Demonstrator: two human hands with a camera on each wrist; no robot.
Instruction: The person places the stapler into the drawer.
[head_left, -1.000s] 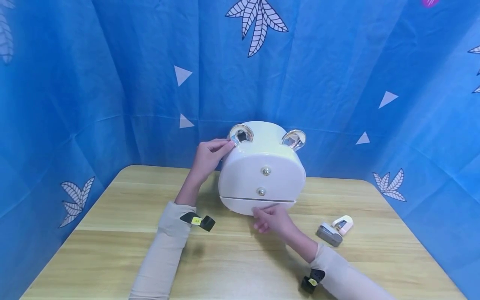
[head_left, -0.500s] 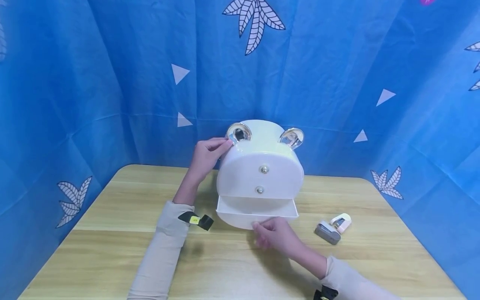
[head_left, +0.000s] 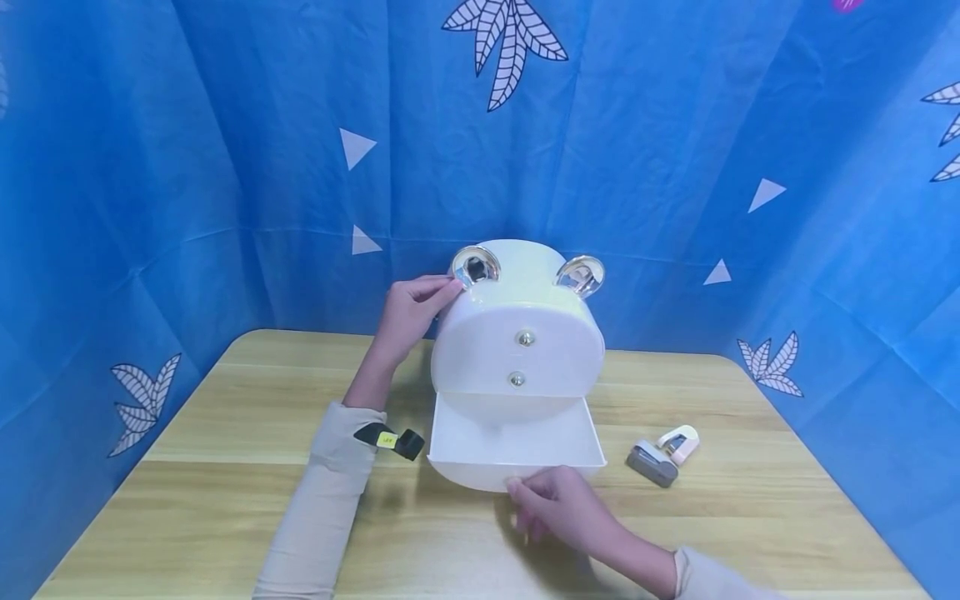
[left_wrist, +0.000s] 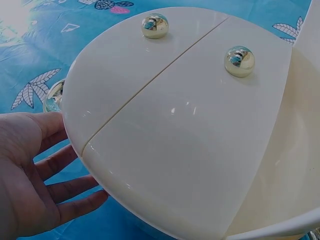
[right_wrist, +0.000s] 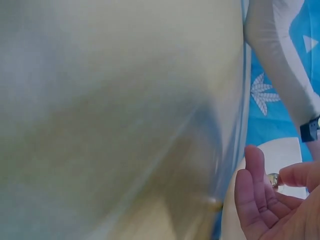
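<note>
A white rounded drawer box [head_left: 517,350] with two shiny gold ear shapes stands at the table's back. Its bottom drawer [head_left: 517,433] is pulled far out, and its white inside shows. My left hand [head_left: 411,312] is at the box's left side beside the left ear [head_left: 476,267]; in the left wrist view its fingers reach out against the side. My right hand [head_left: 558,504] is at the drawer's front. In the right wrist view its thumb and fingers pinch a small gold knob [right_wrist: 274,180]. Two gold knobs [left_wrist: 155,26] show on the upper drawers.
Right of the drawer lie two small stapler-like things, one grey and white [head_left: 652,463], one pink and white [head_left: 679,444]. A blue patterned cloth [head_left: 637,167] hangs close behind the wooden table [head_left: 247,400].
The bottom drawer has slid out toward me, from nearly shut to far out, as my right hand drew back with it. My left hand stays at the box's side.
</note>
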